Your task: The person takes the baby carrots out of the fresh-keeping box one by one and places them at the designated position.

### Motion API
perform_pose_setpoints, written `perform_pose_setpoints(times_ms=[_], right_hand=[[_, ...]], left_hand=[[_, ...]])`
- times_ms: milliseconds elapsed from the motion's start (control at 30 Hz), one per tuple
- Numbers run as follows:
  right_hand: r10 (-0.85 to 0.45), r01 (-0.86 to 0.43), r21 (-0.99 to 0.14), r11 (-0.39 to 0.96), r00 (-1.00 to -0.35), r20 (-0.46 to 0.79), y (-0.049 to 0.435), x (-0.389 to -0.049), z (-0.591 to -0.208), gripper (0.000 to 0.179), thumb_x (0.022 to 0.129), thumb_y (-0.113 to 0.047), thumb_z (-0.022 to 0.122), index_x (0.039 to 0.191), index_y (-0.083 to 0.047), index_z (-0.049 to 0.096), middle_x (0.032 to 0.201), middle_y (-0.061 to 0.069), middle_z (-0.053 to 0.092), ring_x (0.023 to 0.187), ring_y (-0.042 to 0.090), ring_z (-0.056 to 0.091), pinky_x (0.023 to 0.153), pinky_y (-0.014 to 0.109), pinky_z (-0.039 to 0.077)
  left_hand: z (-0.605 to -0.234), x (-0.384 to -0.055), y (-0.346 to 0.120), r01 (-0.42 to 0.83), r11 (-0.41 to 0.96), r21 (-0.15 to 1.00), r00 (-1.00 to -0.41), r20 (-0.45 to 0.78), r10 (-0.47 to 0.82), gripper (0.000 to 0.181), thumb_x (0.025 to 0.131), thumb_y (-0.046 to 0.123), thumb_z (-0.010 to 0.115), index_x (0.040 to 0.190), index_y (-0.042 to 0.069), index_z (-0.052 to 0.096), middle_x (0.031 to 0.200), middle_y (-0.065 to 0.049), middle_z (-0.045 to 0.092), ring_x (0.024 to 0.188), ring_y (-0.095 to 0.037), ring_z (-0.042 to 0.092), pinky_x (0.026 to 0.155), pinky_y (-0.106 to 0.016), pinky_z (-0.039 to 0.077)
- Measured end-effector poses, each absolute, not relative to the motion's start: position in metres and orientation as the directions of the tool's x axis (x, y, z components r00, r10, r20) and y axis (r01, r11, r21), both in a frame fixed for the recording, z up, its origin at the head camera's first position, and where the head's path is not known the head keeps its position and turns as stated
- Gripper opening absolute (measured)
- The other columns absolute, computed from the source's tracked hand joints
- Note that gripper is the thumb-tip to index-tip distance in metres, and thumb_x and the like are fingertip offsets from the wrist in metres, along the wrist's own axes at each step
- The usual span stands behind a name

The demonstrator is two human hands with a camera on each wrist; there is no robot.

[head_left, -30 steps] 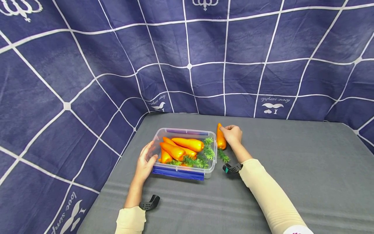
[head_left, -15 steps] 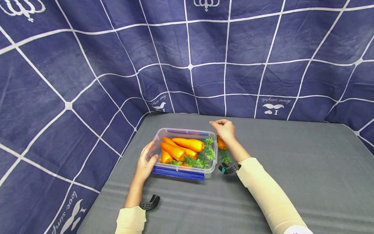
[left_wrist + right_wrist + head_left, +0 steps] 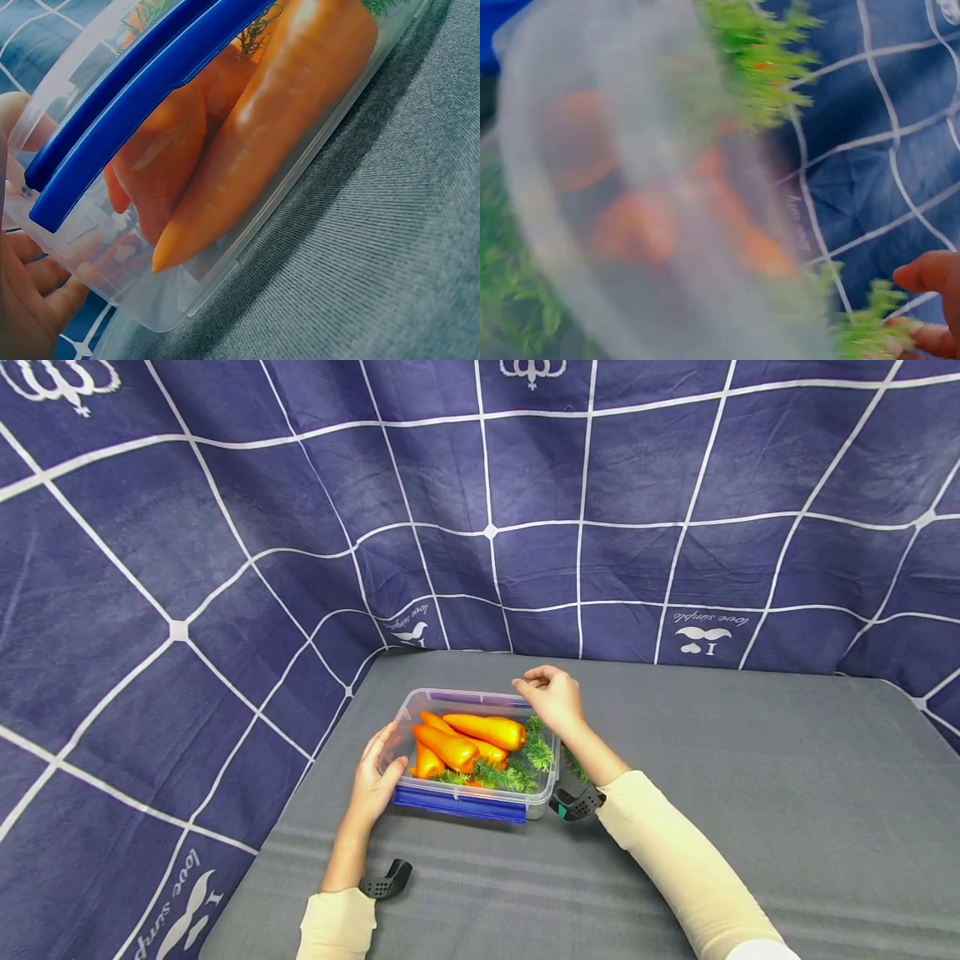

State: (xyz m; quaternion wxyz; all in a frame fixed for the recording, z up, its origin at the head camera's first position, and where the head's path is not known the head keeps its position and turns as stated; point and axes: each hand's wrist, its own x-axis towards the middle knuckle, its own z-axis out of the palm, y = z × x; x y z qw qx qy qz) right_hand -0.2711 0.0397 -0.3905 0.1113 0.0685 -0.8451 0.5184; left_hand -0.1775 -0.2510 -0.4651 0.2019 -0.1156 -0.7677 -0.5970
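Observation:
A clear plastic food container (image 3: 459,806) with blue clips stands on the grey surface. Several orange carrots (image 3: 447,748) with green leafy tops lie inside it. My left hand (image 3: 372,781) grips its left end, thumb at the near rim and fingers along the outer wall. My right hand (image 3: 552,697) hovers over the far right corner, fingers loosely bent, and I see nothing held in it. Another carrot outside the right wall is mostly covered by the right forearm; its green leaves (image 3: 576,766) peek out. Motion blurs the right wrist view, where leaves (image 3: 874,319) appear by the fingertips.
A grey cloth surface (image 3: 720,777) extends to the right and in front of the container. Behind and to the left hangs a dark blue curtain (image 3: 630,564) with white lines. The container's rim stands between its contents and the loose carrot.
My right hand has let go of the carrot beside the container and moved left over the far right corner. That carrot stayed where it lay. My left hand has kept its place.

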Motion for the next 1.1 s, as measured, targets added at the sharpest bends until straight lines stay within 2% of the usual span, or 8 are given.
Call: perform_pose_setpoints(times_ms=[100, 233, 300, 500, 733, 900, 1100], right_hand=[[-0.087, -0.271, -0.839, 0.472, -0.961, 0.261, 0.033, -0.267, -0.391, 0.03, 0.086, -0.024, 0.072, 0.104, -0.001, 0.07, 0.088, 0.009, 0.068, 0.081, 0.023, 0.065, 0.07, 0.035, 0.054], [-0.179, -0.309, -0.819, 0.484, -0.951, 0.253, 0.026, -0.263, -0.394, 0.03, 0.086, -0.024, 0.072, 0.104, 0.001, 0.07, 0.086, 0.008, 0.067, 0.078, 0.021, 0.064, 0.071, 0.034, 0.055], [-0.214, -0.318, -0.806, 0.5, -0.947, 0.24, 0.023, -0.262, -0.396, 0.031, 0.085, -0.025, 0.074, 0.103, 0.0, 0.07, 0.085, 0.007, 0.067, 0.077, 0.02, 0.063, 0.071, 0.033, 0.055], [-0.331, -0.365, -0.727, 0.582, -0.923, 0.198, 0.017, -0.261, -0.404, 0.032, 0.084, -0.026, 0.075, 0.104, -0.001, 0.071, 0.091, 0.008, 0.068, 0.083, 0.021, 0.064, 0.077, 0.035, 0.054], [-0.432, -0.442, -0.555, 0.705, -0.888, 0.158, 0.015, -0.261, -0.409, 0.033, 0.082, -0.028, 0.074, 0.105, -0.005, 0.071, 0.101, 0.009, 0.069, 0.093, 0.025, 0.064, 0.083, 0.039, 0.052], [-0.456, -0.444, -0.459, 0.77, -0.885, 0.091, 0.013, -0.259, -0.41, 0.038, 0.081, -0.029, 0.074, 0.112, -0.008, 0.07, 0.107, 0.008, 0.067, 0.094, 0.026, 0.064, 0.081, 0.041, 0.053], [-0.453, -0.427, -0.435, 0.793, -0.89, 0.049, 0.013, -0.259, -0.411, 0.044, 0.08, -0.031, 0.075, 0.118, -0.009, 0.068, 0.112, 0.008, 0.067, 0.096, 0.026, 0.064, 0.08, 0.041, 0.053]], left_hand=[[-0.47, -0.179, -0.253, 0.406, 0.266, 0.875, -0.897, 0.437, -0.07, 0.058, 0.083, -0.019, 0.055, 0.139, -0.014, 0.041, 0.143, -0.03, 0.039, 0.123, -0.05, 0.044, 0.106, -0.038, 0.038], [-0.458, -0.173, -0.247, 0.415, 0.258, 0.873, -0.895, 0.443, -0.059, 0.056, 0.082, -0.02, 0.053, 0.136, -0.019, 0.04, 0.141, -0.035, 0.038, 0.121, -0.056, 0.042, 0.106, -0.05, 0.036], [-0.451, -0.17, -0.244, 0.42, 0.256, 0.871, -0.893, 0.446, -0.053, 0.054, 0.082, -0.02, 0.053, 0.135, -0.021, 0.039, 0.139, -0.037, 0.037, 0.12, -0.058, 0.041, 0.105, -0.052, 0.035], [-0.441, -0.164, -0.24, 0.414, 0.272, 0.869, -0.895, 0.443, -0.055, 0.054, 0.082, -0.02, 0.053, 0.134, -0.022, 0.04, 0.138, -0.038, 0.038, 0.119, -0.059, 0.041, 0.105, -0.044, 0.04], [-0.442, -0.164, -0.24, 0.421, 0.272, 0.865, -0.89, 0.451, -0.057, 0.053, 0.082, -0.019, 0.054, 0.134, -0.022, 0.04, 0.138, -0.038, 0.038, 0.118, -0.06, 0.042, 0.104, -0.051, 0.038], [-0.442, -0.164, -0.24, 0.434, 0.278, 0.857, -0.883, 0.466, -0.058, 0.052, 0.082, -0.02, 0.054, 0.133, -0.023, 0.04, 0.136, -0.04, 0.038, 0.117, -0.06, 0.042, 0.104, -0.042, 0.041], [-0.441, -0.164, -0.24, 0.43, 0.279, 0.859, -0.885, 0.462, -0.057, 0.053, 0.082, -0.019, 0.054, 0.133, -0.022, 0.041, 0.137, -0.039, 0.038, 0.118, -0.059, 0.043, 0.104, -0.04, 0.041]])
